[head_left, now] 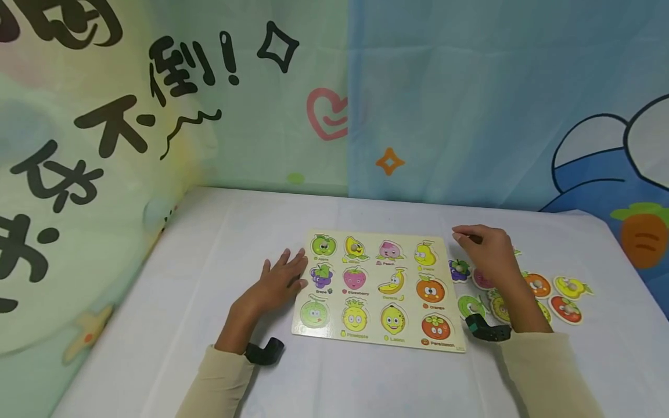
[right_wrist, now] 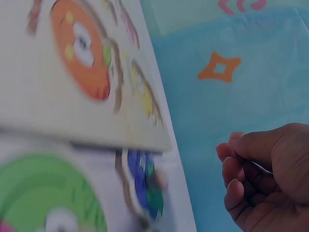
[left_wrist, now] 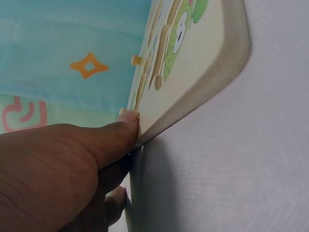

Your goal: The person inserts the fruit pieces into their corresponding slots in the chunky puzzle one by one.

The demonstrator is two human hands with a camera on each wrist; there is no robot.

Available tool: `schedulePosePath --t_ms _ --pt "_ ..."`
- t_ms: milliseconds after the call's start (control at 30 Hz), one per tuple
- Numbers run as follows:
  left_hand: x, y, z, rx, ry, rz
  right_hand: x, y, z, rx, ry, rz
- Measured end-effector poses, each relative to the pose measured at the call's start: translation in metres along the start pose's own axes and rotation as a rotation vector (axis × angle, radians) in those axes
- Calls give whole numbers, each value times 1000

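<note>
My left hand [head_left: 279,283] rests at the left edge of a wooden fruit puzzle board [head_left: 376,342], its fingers spread. In the left wrist view, the thumb [left_wrist: 118,133] touches the board's edge. My right hand [head_left: 488,249] is raised past the board's right edge, above loose fruit pieces. Its fingers are curled and the thumb tip meets the index finger; the right wrist view shows nothing between them. Below it lie a grape piece [head_left: 460,269], a green round piece [head_left: 470,306] and an orange piece [head_left: 537,284]. Hand and forearm partly hide other pieces.
A yellow pear-like piece [head_left: 572,287] and a red piece [head_left: 566,310] lie at the right of the pile. White cloth [head_left: 366,383] covers the table. A printed curtain [head_left: 444,104] stands behind the table's far edge. Each wrist wears a black camera [head_left: 265,352].
</note>
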State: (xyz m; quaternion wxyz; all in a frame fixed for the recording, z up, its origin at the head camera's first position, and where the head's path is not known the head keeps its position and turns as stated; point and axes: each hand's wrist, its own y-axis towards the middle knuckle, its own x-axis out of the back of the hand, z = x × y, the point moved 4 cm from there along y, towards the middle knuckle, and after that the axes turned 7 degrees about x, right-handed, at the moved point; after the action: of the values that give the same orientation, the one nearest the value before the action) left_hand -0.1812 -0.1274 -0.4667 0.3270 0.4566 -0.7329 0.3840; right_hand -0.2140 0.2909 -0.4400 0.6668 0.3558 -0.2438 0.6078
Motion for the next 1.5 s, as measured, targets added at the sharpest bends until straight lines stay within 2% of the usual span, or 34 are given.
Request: schedulePosePath --t_ms 33,100,167,233,267,667,833,1033,1233,1500 --pt "0 0 0 1 0 -1 -2 1 -12 -1 -22 -10" --pt "0 -1 1 2 -3 0 2 -2 -15 -24 -22 -2" --pt "1 -1 2 1 -2 2 10 -7 -8 -71 1 19" --pt "1 0 2 -2 -2 3 14 -9 -12 -81 0 14" --pt "1 0 3 -5 -3 2 19 -12 -6 -100 10 23" --pt "3 3 2 -6 8 17 43 -25 -53 -260 -25 73" --pt "4 4 2 -9 5 12 50 -22 -66 -313 -36 59" --pt "3 4 3 -7 8 19 48 -16 -76 -383 -49 78" --pt "4 4 3 -6 4 23 43 -13 -79 -408 -54 147" --pt "4 3 4 4 -5 32 37 -6 -74 -337 -87 178"
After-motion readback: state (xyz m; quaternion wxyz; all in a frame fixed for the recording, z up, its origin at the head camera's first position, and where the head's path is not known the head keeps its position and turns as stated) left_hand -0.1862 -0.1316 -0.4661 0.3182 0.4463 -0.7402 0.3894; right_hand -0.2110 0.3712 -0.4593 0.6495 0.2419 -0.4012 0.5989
